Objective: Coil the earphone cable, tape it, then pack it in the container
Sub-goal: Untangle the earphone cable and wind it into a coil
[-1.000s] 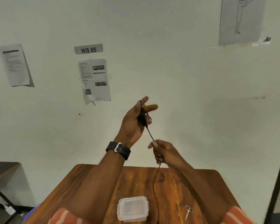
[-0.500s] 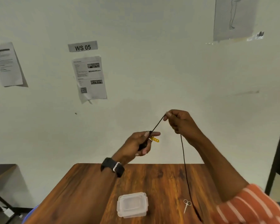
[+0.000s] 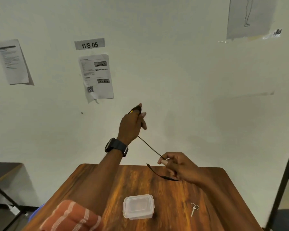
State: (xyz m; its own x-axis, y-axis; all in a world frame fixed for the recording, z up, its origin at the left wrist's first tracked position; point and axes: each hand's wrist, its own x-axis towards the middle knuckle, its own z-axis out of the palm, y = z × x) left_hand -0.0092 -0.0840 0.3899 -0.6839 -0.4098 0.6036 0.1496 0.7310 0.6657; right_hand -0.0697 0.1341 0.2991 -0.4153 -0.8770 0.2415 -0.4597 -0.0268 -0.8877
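My left hand (image 3: 132, 121) was raised in front of the wall, fingers curled shut around the wound part of the earphone cable (image 3: 150, 148), with a dark loop and a bit of yellow poking out by the thumb. From the heel of that hand the cable ran down and to the right in a taut, straight line to my right hand (image 3: 178, 165). That hand hovered over the far edge of the desk (image 3: 107, 180), thumb and forefinger pinching the cable, the other fingers folded under. Below the pinch, the loose tail curved out to the left above the wood; its tip looked blurred, so I could not tell what was on the end. A black watch (image 3: 117, 147) sat on my left wrist. Nearer to me on the desk, the clear plastic container (image 3: 138, 206) stood with its lid on. A small pair of scissors (image 3: 194, 209) lay well to its right, handles pointing away from me. An orange striped sleeve (image 3: 70, 215) showed at lower left.
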